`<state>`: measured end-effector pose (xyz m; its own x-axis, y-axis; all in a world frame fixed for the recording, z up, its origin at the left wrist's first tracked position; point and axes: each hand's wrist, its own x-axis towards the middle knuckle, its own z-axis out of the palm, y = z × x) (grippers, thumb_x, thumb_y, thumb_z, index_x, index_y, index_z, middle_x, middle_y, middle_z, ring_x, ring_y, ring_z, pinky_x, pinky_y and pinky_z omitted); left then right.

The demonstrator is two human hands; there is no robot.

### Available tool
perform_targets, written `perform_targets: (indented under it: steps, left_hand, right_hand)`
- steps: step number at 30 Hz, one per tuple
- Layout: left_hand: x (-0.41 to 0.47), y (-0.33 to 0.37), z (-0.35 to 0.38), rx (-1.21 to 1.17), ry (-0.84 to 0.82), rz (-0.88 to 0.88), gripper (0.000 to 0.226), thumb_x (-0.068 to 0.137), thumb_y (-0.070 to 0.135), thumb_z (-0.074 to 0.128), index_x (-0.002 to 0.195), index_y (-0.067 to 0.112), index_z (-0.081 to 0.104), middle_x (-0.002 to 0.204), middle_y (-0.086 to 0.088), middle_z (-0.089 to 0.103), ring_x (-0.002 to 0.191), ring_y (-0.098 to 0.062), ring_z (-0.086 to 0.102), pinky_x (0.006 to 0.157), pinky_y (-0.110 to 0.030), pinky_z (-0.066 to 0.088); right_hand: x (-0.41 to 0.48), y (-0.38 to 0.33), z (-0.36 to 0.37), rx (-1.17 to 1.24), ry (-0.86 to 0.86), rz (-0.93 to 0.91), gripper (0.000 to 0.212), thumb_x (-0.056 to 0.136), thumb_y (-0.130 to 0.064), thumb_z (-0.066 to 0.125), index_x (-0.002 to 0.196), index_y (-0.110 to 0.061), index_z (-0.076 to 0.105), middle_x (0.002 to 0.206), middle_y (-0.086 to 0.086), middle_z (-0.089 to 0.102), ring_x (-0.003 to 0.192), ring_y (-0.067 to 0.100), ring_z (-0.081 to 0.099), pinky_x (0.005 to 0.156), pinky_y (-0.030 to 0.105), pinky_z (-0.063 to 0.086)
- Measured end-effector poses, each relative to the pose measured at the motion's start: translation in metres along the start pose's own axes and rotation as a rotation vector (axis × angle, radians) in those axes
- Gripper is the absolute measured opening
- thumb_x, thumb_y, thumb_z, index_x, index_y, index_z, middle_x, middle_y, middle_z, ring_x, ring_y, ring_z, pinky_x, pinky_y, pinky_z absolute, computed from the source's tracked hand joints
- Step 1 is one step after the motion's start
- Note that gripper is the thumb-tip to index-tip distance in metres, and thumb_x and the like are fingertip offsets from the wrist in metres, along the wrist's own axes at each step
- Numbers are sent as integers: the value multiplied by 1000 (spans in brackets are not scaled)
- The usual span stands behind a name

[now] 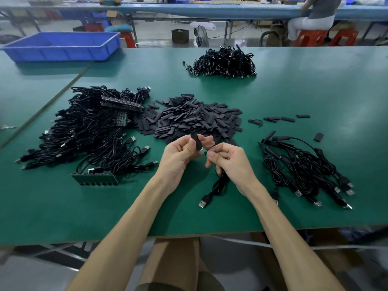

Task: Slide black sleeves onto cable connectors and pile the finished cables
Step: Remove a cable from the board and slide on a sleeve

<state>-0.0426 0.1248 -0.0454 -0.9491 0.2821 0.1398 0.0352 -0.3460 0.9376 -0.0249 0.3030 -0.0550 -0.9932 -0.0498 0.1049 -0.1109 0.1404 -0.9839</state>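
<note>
My left hand point(180, 153) pinches a black sleeve point(196, 141) between thumb and fingers, just above the table's middle. My right hand point(227, 158) holds a black cable point(218, 184) by its small green connector board point(203, 151), whose tip meets the sleeve's lower end. The cable hangs down to a USB plug point(203, 203) lying on the mat. A heap of loose black sleeves point(189, 119) lies right behind my hands. A big tangle of cables point(90, 131) sits to the left, and a smaller pile of sleeved cables point(304, 166) lies to the right.
The green table point(315, 87) carries another cable heap point(225, 63) at the back, a blue bin point(63, 45) at the far left, and a green board panel point(94, 178) near the left tangle. Stray sleeves point(287, 119) lie right of the heap. A person point(315, 15) sits at a far bench.
</note>
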Motion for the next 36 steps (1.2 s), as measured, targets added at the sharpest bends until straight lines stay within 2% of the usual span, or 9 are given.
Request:
perform_targets:
  steps: [3,5,11,15,19,24,29,32,36]
  left_hand:
    - [1,-1,1,9,4,21,32,98,31,57,119,9,63,132,-9,68,121,-27,65,94,-33,51]
    - [1,-3,0,27,2,41,31,100,30,55,120,7,62,133,-9,67,119,-27,66,90,-28,52]
    - [2,-5,0,79,-3,70,31,104,25,49,123,1,55,136,-12,65,117,-37,66,91,-34,53]
    - [3,-6,-1,99,-5,58,27,108,17,43,124,-2,54,135,-14,65,120,-37,65,93,-38,53]
    - [2,-6,-1,126,33,37,28,107,19,48,123,-4,55,130,-14,68,122,-34,64,102,-52,46]
    - [1,-5,0,130,44,41,27,106,19,50,122,-3,56,129,-14,69,119,-34,66,99,-48,51]
    - [-1,-5,1,125,73,7,31,105,23,53,121,-3,58,126,-17,70,118,-36,66,108,-63,42]
    - [-1,-3,0,129,85,-13,30,103,27,55,116,1,62,122,-19,71,118,-37,66,109,-66,39]
    - [-1,-3,1,119,90,-43,35,103,28,54,117,-4,61,120,-21,71,115,-40,66,109,-65,40]
  right_hand:
    - [0,0,0,12,11,-2,8,99,-15,69,98,-7,69,76,5,77,49,16,49,55,23,46]
    - [0,0,0,25,10,-3,7,99,-15,69,101,-8,70,76,6,77,49,17,49,54,23,46]
    - [-2,-2,0,44,2,-10,5,99,-15,69,100,-10,70,76,6,77,48,17,50,54,23,47]
    - [-3,-3,0,30,-6,-7,9,99,-15,69,97,-6,69,75,7,77,47,16,50,54,22,47]
    - [-2,-3,1,24,-19,-5,11,99,-15,70,95,-6,69,74,8,76,48,18,49,54,24,46]
    - [-3,-4,1,21,-24,-9,10,99,-15,69,95,-7,69,74,7,76,48,19,49,53,24,46]
    - [-3,-3,1,22,-35,-20,10,99,-14,69,93,-6,68,72,8,75,48,18,49,53,24,46]
    - [-2,-2,1,26,-35,-26,9,99,-14,70,93,-6,69,72,7,75,48,17,49,53,23,46]
    - [-2,0,1,25,-30,-35,8,98,-14,71,93,-8,70,72,7,75,48,16,49,53,22,45]
